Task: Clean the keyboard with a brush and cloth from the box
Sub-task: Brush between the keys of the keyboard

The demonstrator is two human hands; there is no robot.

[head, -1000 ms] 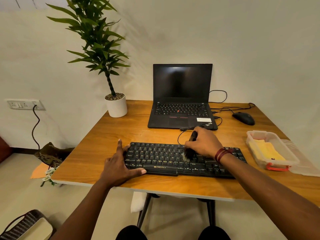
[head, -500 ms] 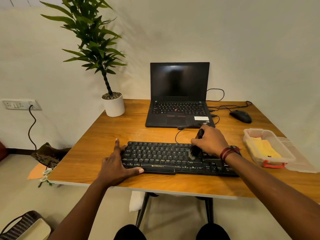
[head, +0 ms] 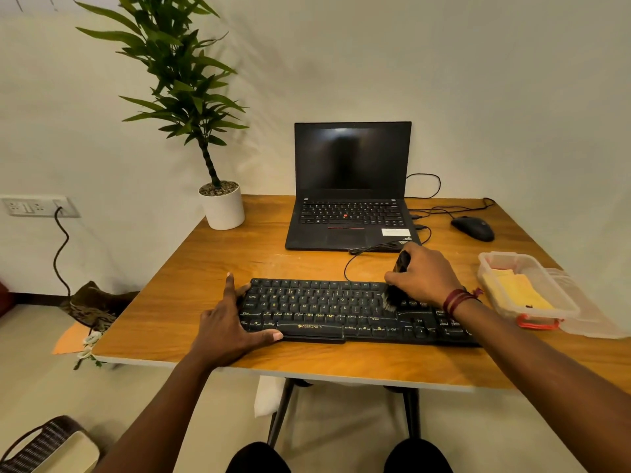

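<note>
A black keyboard [head: 327, 310] lies across the front of the wooden table [head: 211, 268]. My right hand [head: 423, 276] grips a black brush [head: 394, 295], whose bristles press on the keys right of the keyboard's middle. My left hand [head: 230, 324] rests flat against the keyboard's left end, thumb along its front edge, fingers apart. A clear plastic box [head: 527, 290] with a red latch stands at the right of the table, and a yellow cloth [head: 517, 290] lies inside it.
An open black laptop [head: 350, 206] stands behind the keyboard, its cable looping forward. A black mouse [head: 473, 228] lies at the back right. A potted plant [head: 222, 204] stands at the back left corner. The box's clear lid [head: 594, 317] lies beside the box.
My right hand has swept the brush rightward along the keys. My left hand has stayed at the keyboard's left end. The view has shifted slightly.
</note>
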